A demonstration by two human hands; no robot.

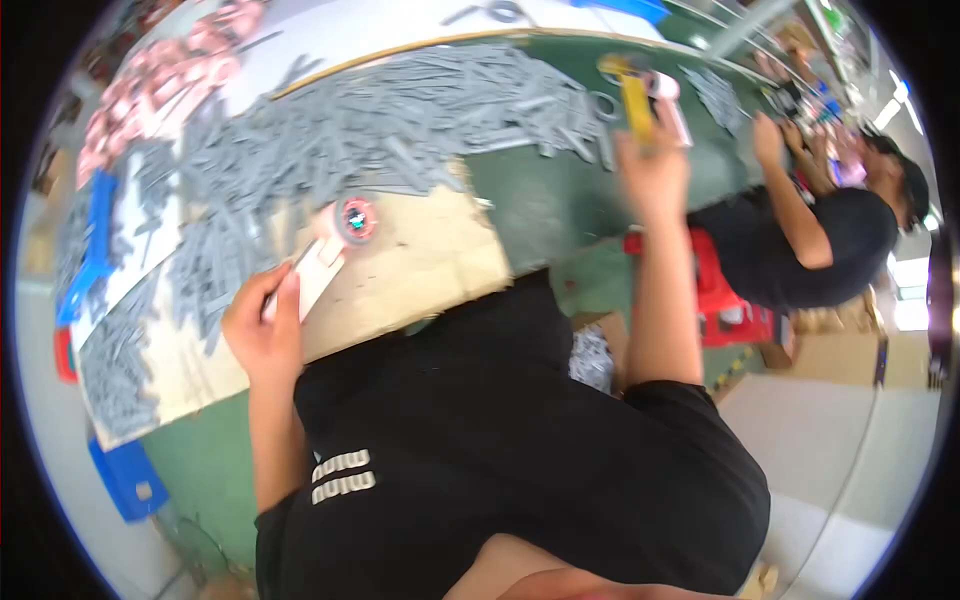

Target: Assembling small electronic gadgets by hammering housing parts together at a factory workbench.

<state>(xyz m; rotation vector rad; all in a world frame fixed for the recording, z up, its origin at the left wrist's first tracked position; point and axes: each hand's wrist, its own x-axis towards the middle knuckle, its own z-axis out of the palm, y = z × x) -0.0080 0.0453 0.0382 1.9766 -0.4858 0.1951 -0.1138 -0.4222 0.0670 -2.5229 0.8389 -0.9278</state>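
A pink round-headed device is gripped in the left hand over a tan board.
The board's front edge is crossed by the left forearm; behind, flat, matte grey strips are heaped, and beyond its right edge a green surface is seen. The smooth handle is enclosed by fingers and thumb, its head beyond the grip. The right hand is blurred beside a yellow tool; whether that is held cannot be told.

pink round-headed device: smooth plastic | grey strips: matt | tabletop: wood-like | shirt: cloth
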